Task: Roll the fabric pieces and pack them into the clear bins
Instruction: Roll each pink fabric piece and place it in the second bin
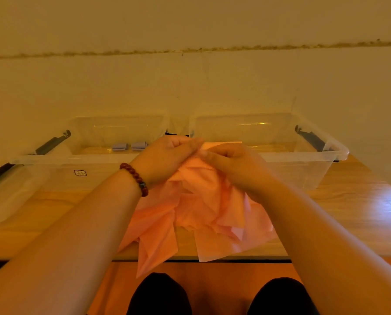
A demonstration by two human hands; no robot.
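A crumpled pink fabric piece hangs from both my hands over the wooden table's front edge. My left hand, with a bead bracelet on its wrist, pinches the fabric's top. My right hand pinches the same top edge right beside it. Behind them stand two clear bins side by side. The left clear bin holds two small grey fabric rolls. Inside the right clear bin I see no fabric; its near left part is hidden by my hands.
The wooden table stands against a plain wall. A clear lid lies at the far left. Both bins have dark latch handles at their outer ends. My knees in dark trousers show below the table edge.
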